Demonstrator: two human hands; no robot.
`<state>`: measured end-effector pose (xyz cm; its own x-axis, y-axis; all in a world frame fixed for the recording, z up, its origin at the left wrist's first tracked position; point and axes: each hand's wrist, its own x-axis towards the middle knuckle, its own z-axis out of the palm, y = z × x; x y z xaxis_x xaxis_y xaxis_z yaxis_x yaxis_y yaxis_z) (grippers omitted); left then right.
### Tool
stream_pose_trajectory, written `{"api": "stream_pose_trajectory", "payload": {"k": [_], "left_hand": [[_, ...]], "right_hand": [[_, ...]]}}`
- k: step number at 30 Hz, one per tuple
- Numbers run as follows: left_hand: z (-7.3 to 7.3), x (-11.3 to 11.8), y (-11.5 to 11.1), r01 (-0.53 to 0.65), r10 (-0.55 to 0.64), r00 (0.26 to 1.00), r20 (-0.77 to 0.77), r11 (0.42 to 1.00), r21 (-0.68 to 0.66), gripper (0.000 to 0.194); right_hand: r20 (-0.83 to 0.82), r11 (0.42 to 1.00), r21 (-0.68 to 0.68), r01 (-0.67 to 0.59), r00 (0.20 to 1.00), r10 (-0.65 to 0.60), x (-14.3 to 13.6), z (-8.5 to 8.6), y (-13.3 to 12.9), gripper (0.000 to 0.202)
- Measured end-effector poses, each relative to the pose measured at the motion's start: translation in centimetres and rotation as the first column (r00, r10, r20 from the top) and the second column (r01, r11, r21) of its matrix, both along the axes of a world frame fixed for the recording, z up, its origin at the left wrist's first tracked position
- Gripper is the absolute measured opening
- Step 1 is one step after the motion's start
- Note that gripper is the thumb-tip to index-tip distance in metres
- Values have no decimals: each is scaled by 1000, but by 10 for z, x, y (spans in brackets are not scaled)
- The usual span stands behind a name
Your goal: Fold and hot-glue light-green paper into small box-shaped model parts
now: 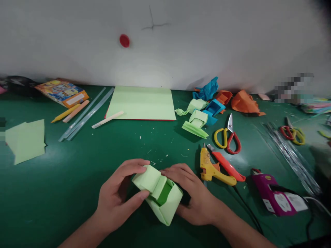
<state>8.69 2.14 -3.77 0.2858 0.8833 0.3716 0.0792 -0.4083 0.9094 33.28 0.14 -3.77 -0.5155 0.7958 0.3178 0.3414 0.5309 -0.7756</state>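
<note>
Between my two hands is a light green folded paper box (169, 208), with a dark green opening showing on its upper side. My left hand (116, 196) pinches the box's left, rounded part between thumb and fingers. Along the right side, my right hand (192, 194) wraps round the box; its thumb and fingertips are partly hidden behind the paper. The box is tilted, held over the green table (77, 193). To the right of my right hand lie a yellow glue gun (207, 165) and a red utility knife (229, 167).
Red-and-yellow scissors (230, 132) lie right of folded green paper pieces (198, 119), blue paper (207, 89) and orange paper (245, 102). Green sheets (142, 103) rest by the wall. Glue sticks (85, 115) lie left; a purple box (274, 194) with cables sits right.
</note>
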Motion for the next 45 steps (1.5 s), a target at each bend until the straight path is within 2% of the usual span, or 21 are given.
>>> {"api": "stream_pose_trajectory", "payload": {"k": [5, 9, 13, 21, 24, 27, 29, 31, 33, 37, 41, 43, 45], "left_hand": [[0, 0, -5, 76, -76, 997, -7, 997, 22, 37], [2, 0, -6, 120, -115, 991, -68, 989, 88, 39], [2, -3, 1, 122, -115, 990, -78, 989, 88, 39], [-12, -13, 15, 166, -166, 986, 4, 984, -59, 40], [-9, -19, 13, 181, -179, 983, 29, 979, -93, 38], [-4, -23, 11, 147, -142, 989, 50, 982, -121, 37], [-2, -25, 11, 106, -94, 993, 65, 973, -205, 32], [-3, -27, 13, 87, -55, 993, 104, 940, -330, 24], [-4, -29, 14, 102, -40, 987, 154, 902, -419, 19], [-4, -31, 12, 197, -139, 977, 163, 883, -426, 18], [0, -30, 7, 266, -219, 963, 158, 867, -422, 25], [1, -30, 6, 298, -256, 954, 157, 867, -400, 32], [1, -29, 5, 309, -281, 951, 128, 868, -390, 38]], "right_hand": [[9, 979, -189, -74, 997, 77, -6, 10, -3, 54], [-35, 969, -223, -107, 994, 102, -10, 11, -3, 59], [-73, 960, -261, -104, 993, 88, -9, 9, -1, 61], [-172, 956, -284, -71, 985, 22, -11, -6, 9, 68], [-133, 949, -311, -54, 991, 13, -19, -8, 10, 74], [-70, 933, -359, -25, 998, 0, -26, -7, 10, 72], [-45, 920, -390, 22, 998, -43, -30, -5, 10, 71], [-24, 890, -450, 76, 995, -98, -32, -3, 8, 72], [-12, 836, -530, 144, 984, -178, -32, -4, 3, 71], [-43, 683, -699, 211, 941, -335, -32, -6, -17, 65], [-86, 550, -793, 264, 843, -530, -37, -9, -31, 63], [-131, 553, -797, 241, 826, -548, -40, -11, -30, 64], [-178, 592, -780, 201, 836, -519, -43, -11, -25, 67]]}}
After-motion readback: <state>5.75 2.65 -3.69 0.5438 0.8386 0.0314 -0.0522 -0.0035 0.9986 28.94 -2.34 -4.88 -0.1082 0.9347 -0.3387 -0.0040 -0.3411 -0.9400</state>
